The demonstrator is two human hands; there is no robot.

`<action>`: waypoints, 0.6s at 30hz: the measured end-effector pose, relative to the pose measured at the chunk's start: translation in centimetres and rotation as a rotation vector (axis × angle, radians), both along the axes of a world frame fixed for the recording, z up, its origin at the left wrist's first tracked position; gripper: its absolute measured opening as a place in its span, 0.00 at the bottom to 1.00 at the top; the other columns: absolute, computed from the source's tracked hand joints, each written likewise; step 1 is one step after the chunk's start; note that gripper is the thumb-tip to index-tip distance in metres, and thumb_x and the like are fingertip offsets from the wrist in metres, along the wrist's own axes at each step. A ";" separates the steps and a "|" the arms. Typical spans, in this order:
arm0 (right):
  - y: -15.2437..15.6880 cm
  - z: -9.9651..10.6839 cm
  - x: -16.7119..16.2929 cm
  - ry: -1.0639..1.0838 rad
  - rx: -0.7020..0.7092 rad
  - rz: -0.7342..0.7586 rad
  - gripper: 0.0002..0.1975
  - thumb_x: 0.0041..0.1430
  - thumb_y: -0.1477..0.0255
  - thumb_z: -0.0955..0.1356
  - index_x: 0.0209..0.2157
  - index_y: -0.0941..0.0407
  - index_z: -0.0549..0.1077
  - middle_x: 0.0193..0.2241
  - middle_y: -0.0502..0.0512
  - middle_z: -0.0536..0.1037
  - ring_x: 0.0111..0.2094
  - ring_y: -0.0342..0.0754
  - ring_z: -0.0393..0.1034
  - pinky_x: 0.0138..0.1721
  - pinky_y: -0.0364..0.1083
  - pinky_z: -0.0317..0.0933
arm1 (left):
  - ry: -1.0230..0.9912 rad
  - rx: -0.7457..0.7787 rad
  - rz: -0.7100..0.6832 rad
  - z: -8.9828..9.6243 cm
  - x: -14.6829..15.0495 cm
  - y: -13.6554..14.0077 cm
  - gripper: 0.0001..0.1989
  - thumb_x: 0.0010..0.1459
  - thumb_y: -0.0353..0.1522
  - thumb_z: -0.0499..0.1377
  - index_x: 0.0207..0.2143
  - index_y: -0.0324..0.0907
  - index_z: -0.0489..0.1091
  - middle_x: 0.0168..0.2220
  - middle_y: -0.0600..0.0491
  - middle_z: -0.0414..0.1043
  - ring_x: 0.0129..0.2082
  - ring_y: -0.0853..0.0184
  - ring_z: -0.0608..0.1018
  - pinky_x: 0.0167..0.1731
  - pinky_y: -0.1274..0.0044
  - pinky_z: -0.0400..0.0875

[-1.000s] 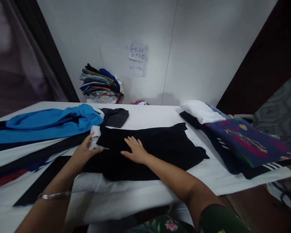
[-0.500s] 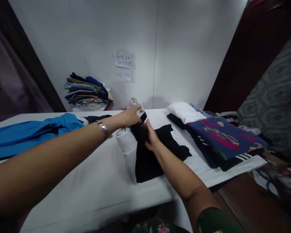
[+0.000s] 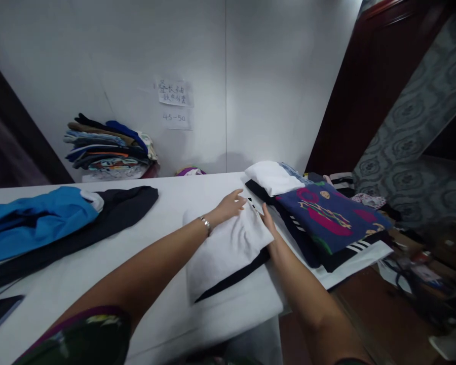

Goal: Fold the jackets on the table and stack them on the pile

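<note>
A folded garment, white on top with a black layer showing along its near edge, lies on the white table in front of me. My left hand, with a silver bracelet at the wrist, rests at the garment's far side with its fingers stretched out. At the right edge my right hand holds the cloth, thumb raised; its other fingers are mostly hidden by the fabric. Small black bits of the garment show between the two hands.
Right of the garment lies a pile of folded clothes, a blue patterned one on top. Blue clothing and a dark garment spread to the left. Another clothes stack stands by the wall, near paper notes.
The white part of the garment now covers most of the black part, which lay exposed before. Both hands have moved right relative to the table, and my left hand's fingers have loosened. The view has turned slightly right.
</note>
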State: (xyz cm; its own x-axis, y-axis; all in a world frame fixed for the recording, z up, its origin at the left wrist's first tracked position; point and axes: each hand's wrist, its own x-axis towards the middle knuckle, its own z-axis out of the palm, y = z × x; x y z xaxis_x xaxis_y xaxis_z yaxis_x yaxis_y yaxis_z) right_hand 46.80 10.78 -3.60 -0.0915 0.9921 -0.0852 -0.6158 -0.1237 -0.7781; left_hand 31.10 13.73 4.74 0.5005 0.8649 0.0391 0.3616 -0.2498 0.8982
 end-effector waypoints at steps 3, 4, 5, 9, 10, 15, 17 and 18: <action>-0.2 -0.5 1.0 -0.042 -0.083 0.035 0.30 0.62 0.49 0.54 0.51 0.56 0.68 0.39 0.59 0.79 0.45 0.56 0.73 0.45 0.55 0.67 | 0.315 0.518 -0.031 -3.3 -3.5 -1.0 0.25 0.61 0.41 0.51 0.58 0.41 0.61 0.58 0.45 0.65 0.57 0.58 0.68 0.58 0.64 0.60; -0.2 -0.5 1.0 -0.084 -0.088 0.063 0.29 0.61 0.50 0.57 0.52 0.55 0.68 0.40 0.59 0.79 0.46 0.56 0.73 0.45 0.55 0.66 | 0.427 0.607 -0.042 -4.3 -4.3 -1.4 0.25 0.61 0.42 0.52 0.58 0.41 0.61 0.60 0.44 0.63 0.60 0.57 0.64 0.60 0.62 0.55; -0.1 -0.5 1.0 -0.131 -0.084 0.089 0.27 0.59 0.52 0.60 0.53 0.54 0.67 0.41 0.58 0.79 0.46 0.56 0.72 0.46 0.54 0.66 | 0.524 0.667 -0.050 -5.2 -4.9 -1.8 0.26 0.61 0.43 0.52 0.58 0.40 0.61 0.61 0.43 0.60 0.62 0.56 0.61 0.61 0.60 0.52; 0.6 0.3 1.2 -0.314 0.046 0.069 0.32 0.46 0.68 0.69 0.56 0.49 0.65 0.46 0.52 0.77 0.48 0.56 0.71 0.48 0.53 0.65 | 0.721 0.740 -0.054 -6.4 -4.6 -2.6 0.29 0.62 0.46 0.50 0.61 0.40 0.57 0.64 0.42 0.54 0.65 0.54 0.54 0.61 0.55 0.46; 0.8 0.5 1.6 -0.355 0.087 0.036 0.34 0.44 0.70 0.69 0.56 0.48 0.64 0.47 0.51 0.77 0.49 0.55 0.71 0.48 0.53 0.65 | 0.724 0.752 -0.059 -6.3 -4.1 -2.6 0.30 0.62 0.46 0.49 0.62 0.41 0.56 0.65 0.43 0.52 0.66 0.54 0.52 0.61 0.55 0.45; 1.6 -0.7 4.2 -0.611 -0.029 -0.112 0.36 0.45 0.73 0.65 0.59 0.48 0.61 0.45 0.49 0.78 0.47 0.55 0.72 0.47 0.54 0.66 | 0.764 0.726 -0.160 -7.5 -1.0 -1.7 0.33 0.62 0.50 0.45 0.64 0.42 0.52 0.66 0.44 0.48 0.66 0.52 0.51 0.61 0.53 0.43; 1.6 -1.9 4.8 -0.696 -0.111 -0.097 0.36 0.46 0.75 0.63 0.60 0.50 0.60 0.43 0.50 0.79 0.44 0.54 0.74 0.45 0.53 0.67 | 0.795 0.671 -0.211 -8.7 -0.3 -1.4 0.34 0.62 0.51 0.44 0.64 0.42 0.53 0.66 0.43 0.51 0.65 0.50 0.53 0.60 0.52 0.44; 1.6 -2.4 5.1 -0.716 -0.122 -0.073 0.37 0.46 0.75 0.63 0.61 0.51 0.59 0.43 0.51 0.79 0.43 0.54 0.74 0.44 0.53 0.68 | 0.798 0.659 -0.224 -9.3 -0.1 -1.3 0.34 0.62 0.51 0.43 0.64 0.42 0.53 0.65 0.42 0.51 0.65 0.50 0.53 0.60 0.52 0.44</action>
